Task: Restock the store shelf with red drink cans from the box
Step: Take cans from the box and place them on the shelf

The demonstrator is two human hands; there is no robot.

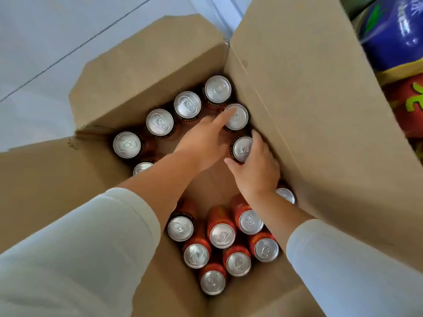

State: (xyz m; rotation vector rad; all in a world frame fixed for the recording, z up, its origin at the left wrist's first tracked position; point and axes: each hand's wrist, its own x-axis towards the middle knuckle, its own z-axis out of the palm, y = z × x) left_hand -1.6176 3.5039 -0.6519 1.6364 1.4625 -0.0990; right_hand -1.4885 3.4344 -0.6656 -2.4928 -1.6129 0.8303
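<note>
Head view: your right hand [256, 172] grips one can [243, 149], left hand [206, 143] open; a hasty lift may topple neighbours.

view: one head-worn wide-angle camera, no second view | facing: we look steeply down into the open cardboard box [297, 92] | nearness: close, our sleeves [75, 248] fill the bottom edge | edges: pale floor [45, 30] at upper left, coloured packages [393, 37] at upper right
</note>
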